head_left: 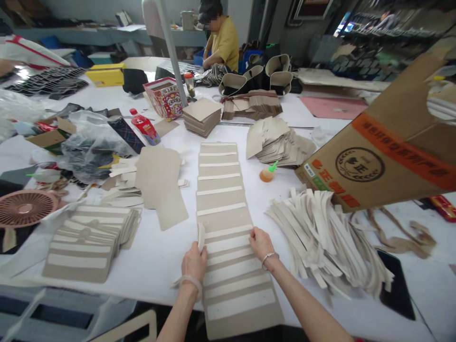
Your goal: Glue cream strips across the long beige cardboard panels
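Observation:
A row of overlapping beige cardboard pieces (pixel 221 222) runs away from me down the middle of the table, each with a pale strip across it. My left hand (pixel 194 264) is at the row's left edge, its fingers closed around pale strips (pixel 201 236) that stick up above the thumb. At the right edge, my right hand (pixel 261 244) pinches the end of a pale strip (pixel 228 231) lying across one piece. To the right lies a big heap of loose pale strips (pixel 324 237). Stacked pieces with strips (pixel 80 247) lie to the left.
A tilted cardboard box (pixel 384 142) stands at right, near a small green-tipped glue bottle (pixel 267 174). Behind the row are stacks of beige pieces (pixel 202 116) and a red bottle (pixel 145 127). A pink fan (pixel 26 208) sits far left. A person in yellow (pixel 228 42) works across the table.

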Demonstrator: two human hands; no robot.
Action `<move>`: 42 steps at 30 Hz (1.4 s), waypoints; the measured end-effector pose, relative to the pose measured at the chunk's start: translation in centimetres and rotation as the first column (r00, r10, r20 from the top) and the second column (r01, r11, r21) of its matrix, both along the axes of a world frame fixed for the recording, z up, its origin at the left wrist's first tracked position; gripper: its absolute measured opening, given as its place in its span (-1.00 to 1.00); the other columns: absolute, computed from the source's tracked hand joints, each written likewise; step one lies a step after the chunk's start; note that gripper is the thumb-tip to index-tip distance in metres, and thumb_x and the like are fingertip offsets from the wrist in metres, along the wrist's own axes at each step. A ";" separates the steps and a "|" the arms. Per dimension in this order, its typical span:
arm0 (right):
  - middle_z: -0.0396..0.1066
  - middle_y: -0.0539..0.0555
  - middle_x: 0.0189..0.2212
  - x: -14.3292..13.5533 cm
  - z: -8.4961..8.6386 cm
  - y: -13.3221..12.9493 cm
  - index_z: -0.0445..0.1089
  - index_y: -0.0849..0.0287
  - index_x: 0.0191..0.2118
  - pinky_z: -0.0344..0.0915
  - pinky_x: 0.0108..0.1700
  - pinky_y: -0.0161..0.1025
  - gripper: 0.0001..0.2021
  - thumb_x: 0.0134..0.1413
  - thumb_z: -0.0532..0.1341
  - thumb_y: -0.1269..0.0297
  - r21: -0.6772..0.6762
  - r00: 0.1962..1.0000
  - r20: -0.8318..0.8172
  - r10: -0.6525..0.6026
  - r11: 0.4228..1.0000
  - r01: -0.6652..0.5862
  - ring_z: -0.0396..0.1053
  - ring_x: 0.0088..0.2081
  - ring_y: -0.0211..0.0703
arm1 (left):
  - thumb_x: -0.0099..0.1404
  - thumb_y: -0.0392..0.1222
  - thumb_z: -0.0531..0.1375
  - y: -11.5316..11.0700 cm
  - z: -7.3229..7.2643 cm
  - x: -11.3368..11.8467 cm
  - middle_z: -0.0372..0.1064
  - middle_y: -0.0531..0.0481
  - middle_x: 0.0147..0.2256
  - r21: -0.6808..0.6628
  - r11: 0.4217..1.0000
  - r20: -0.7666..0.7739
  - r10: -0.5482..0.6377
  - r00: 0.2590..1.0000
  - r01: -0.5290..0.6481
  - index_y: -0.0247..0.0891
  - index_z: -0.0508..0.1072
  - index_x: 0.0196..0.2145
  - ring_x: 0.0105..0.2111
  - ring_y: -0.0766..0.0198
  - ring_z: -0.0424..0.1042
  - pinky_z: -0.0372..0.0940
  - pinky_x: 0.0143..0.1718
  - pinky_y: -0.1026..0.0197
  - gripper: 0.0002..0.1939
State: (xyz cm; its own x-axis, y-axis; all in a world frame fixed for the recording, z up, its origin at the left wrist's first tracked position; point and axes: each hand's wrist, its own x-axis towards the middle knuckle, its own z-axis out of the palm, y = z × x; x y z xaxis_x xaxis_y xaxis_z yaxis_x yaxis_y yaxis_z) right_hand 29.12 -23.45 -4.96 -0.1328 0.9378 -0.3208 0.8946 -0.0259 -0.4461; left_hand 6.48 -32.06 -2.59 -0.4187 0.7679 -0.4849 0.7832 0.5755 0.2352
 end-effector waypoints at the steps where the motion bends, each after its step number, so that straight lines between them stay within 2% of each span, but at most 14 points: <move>1: 0.33 0.05 -0.52 -0.1 0.0 0.0 0.23 0.18 -0.50 0.06 -0.33 -0.33 -0.90 -0.13 0.07 0.51 -0.002 1.000 0.002 -0.006 1.000 0.006 0.26 -0.41 -0.20 | 0.27 -0.02 -0.07 0.0 0.1 0.1 0.45 -0.16 -0.38 0.003 1.000 0.003 -0.002 1.000 0.002 -0.27 0.28 -0.25 -0.35 0.16 0.43 0.16 -0.38 0.24 -0.71; 4: 0.33 0.05 -0.51 -0.1 -0.1 0.1 0.23 0.18 -0.48 0.07 -0.34 -0.34 -0.98 -0.11 0.11 0.42 -0.015 1.000 -0.001 -0.009 1.000 0.009 0.26 -0.42 -0.20 | 0.24 0.05 -0.04 0.1 0.3 0.2 0.45 -0.17 -0.36 0.002 1.000 0.029 0.005 1.000 -0.005 -0.27 0.28 -0.24 -0.32 0.14 0.43 0.18 -0.36 0.23 -0.67; 8: 0.32 0.05 -0.45 -0.1 -0.6 0.4 0.23 0.18 -0.45 0.08 -0.33 -0.33 -0.86 -0.18 0.21 0.30 -0.072 0.999 -0.004 -0.040 0.997 0.039 0.26 -0.37 -0.18 | 0.22 0.06 -0.02 0.2 -0.2 0.1 0.44 -0.15 -0.34 0.001 1.000 0.055 0.007 0.998 -0.007 -0.25 0.28 -0.25 -0.29 0.13 0.42 0.18 -0.34 0.21 -0.67; 11: 0.32 0.03 -0.47 0.1 -0.6 0.8 0.24 0.17 -0.47 0.09 -0.33 -0.33 -0.86 -0.21 0.23 0.32 -0.097 0.998 -0.015 -0.054 0.994 0.052 0.26 -0.37 -0.19 | 0.20 0.07 -0.01 0.4 -0.5 -0.3 0.44 -0.16 -0.35 -0.003 1.000 0.086 0.006 0.996 -0.006 -0.25 0.28 -0.27 -0.30 0.10 0.42 0.17 -0.36 0.20 -0.67; 13: 0.32 0.01 -0.51 0.4 -0.1 1.0 0.26 0.18 -0.49 0.10 -0.34 -0.34 -0.91 -0.20 0.21 0.36 -0.100 0.998 -0.039 -0.049 0.994 0.045 0.26 -0.40 -0.21 | 0.18 0.05 0.02 0.7 -0.1 -0.9 0.44 -0.14 -0.37 0.004 1.000 0.123 0.001 0.992 -0.002 -0.25 0.29 -0.29 -0.32 0.10 0.42 0.16 -0.38 0.21 -0.70; 16: 0.30 -0.02 -0.56 0.4 1.7 1.1 0.30 0.20 -0.45 0.13 -0.35 -0.34 -0.95 -0.15 0.16 0.38 -0.078 0.995 -0.100 -0.032 0.997 0.025 0.26 -0.45 -0.24 | 0.18 0.01 0.03 1.0 1.9 -1.6 0.44 -0.05 -0.39 0.066 0.998 0.173 -0.034 0.984 0.023 -0.22 0.31 -0.33 -0.35 0.18 0.41 0.16 -0.36 0.26 -0.75; 18: 0.31 -0.03 -0.55 -0.3 3.4 0.7 0.34 0.21 -0.33 0.17 -0.35 -0.32 -0.86 -0.10 0.14 0.35 -0.037 0.974 -0.225 -0.017 0.999 0.009 0.26 -0.47 -0.25 | 0.20 0.03 0.01 1.1 3.8 -1.3 0.42 0.00 -0.40 0.172 0.984 0.283 -0.089 0.955 0.040 -0.21 0.33 -0.34 -0.37 0.24 0.39 0.16 -0.33 0.29 -0.73; 21: 0.36 0.01 -0.35 -2.5 6.5 -0.7 0.27 0.16 -0.05 0.23 -0.37 -0.31 -0.62 -0.08 0.15 0.28 -0.024 0.860 -0.510 -0.001 1.000 -0.012 0.25 -0.53 -0.31 | 0.20 0.07 -0.01 1.0 6.5 0.6 0.40 0.02 -0.43 0.306 0.952 0.516 -0.164 0.841 -0.002 -0.24 0.36 -0.34 -0.42 0.28 0.34 0.17 -0.35 0.31 -0.67; 24: 0.32 0.05 -0.16 -4.9 9.1 -2.1 0.21 0.06 0.04 0.28 -0.36 -0.31 -0.51 -0.11 0.18 0.32 0.007 0.748 -0.663 0.040 0.999 -0.048 0.28 -0.47 -0.32 | 0.21 0.08 -0.02 0.8 7.8 3.1 0.37 0.02 -0.47 0.312 0.948 0.653 -0.168 0.739 -0.060 -0.28 0.39 -0.32 -0.46 0.30 0.29 0.17 -0.41 0.31 -0.62; 28: 0.32 0.05 -0.17 -6.2 10.5 -3.1 0.28 0.05 -0.01 0.30 -0.30 -0.29 -0.54 -0.13 0.16 0.43 0.074 0.741 -0.669 0.063 0.997 -0.017 0.29 -0.37 -0.25 | 0.23 0.07 -0.05 0.6 7.5 4.7 0.36 0.03 -0.49 0.288 0.950 0.723 -0.134 0.678 -0.118 -0.31 0.39 -0.20 -0.49 0.31 0.27 0.19 -0.42 0.30 -0.57; 33: 0.28 0.07 -0.05 -6.6 9.9 -4.0 0.25 0.03 0.04 0.31 -0.18 -0.27 -0.51 -0.10 0.14 0.45 0.092 0.764 -0.644 0.029 0.995 0.041 0.28 -0.14 -0.15 | 0.26 0.07 -0.09 0.6 6.9 3.9 0.41 -0.03 -0.44 0.253 0.963 0.729 -0.126 0.673 -0.094 -0.30 0.34 -0.09 -0.44 0.26 0.35 0.25 -0.36 0.27 -0.54; 35: 0.31 0.07 -0.08 -7.2 9.5 -4.5 0.20 0.05 0.08 0.33 -0.26 -0.29 -0.48 -0.09 0.15 0.41 0.036 0.757 -0.652 -0.042 0.996 0.086 0.32 -0.24 -0.19 | 0.26 0.06 -0.10 0.6 6.9 3.3 0.45 -0.08 -0.33 0.265 0.963 0.703 -0.156 0.693 -0.051 -0.26 0.34 -0.10 -0.35 0.23 0.40 0.26 -0.28 0.27 -0.56; 39: 0.38 0.08 -0.15 -9.2 8.7 -5.4 0.25 0.11 0.03 0.35 -0.34 -0.29 -0.49 -0.14 0.22 0.31 -0.055 0.749 -0.622 -0.230 0.966 0.251 0.35 -0.35 -0.21 | 0.28 0.00 -0.12 0.5 6.5 2.0 0.46 -0.10 -0.28 0.211 0.976 0.563 -0.166 0.810 0.053 -0.20 0.34 -0.14 -0.26 0.20 0.43 0.24 -0.26 0.29 -0.63; 42: 0.42 0.12 -0.22 -10.8 8.5 -5.7 0.25 0.18 0.02 0.37 -0.36 -0.29 -0.49 -0.14 0.23 0.26 -0.149 0.684 -0.628 -0.373 0.919 0.365 0.39 -0.37 -0.18 | 0.28 -0.02 -0.12 0.5 5.9 0.9 0.46 -0.11 -0.26 0.205 0.977 0.600 -0.167 0.783 0.051 -0.20 0.30 -0.11 -0.25 0.19 0.44 0.24 -0.27 0.28 -0.65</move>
State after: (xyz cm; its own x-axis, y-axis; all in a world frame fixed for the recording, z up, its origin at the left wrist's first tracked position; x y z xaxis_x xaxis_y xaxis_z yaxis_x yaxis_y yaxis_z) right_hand 18.35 -29.16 3.58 0.0486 0.9523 -0.3012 0.3200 -0.3005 -0.8985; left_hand 7.43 -31.60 3.28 0.0121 0.8834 -0.4685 0.4963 0.4014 0.7698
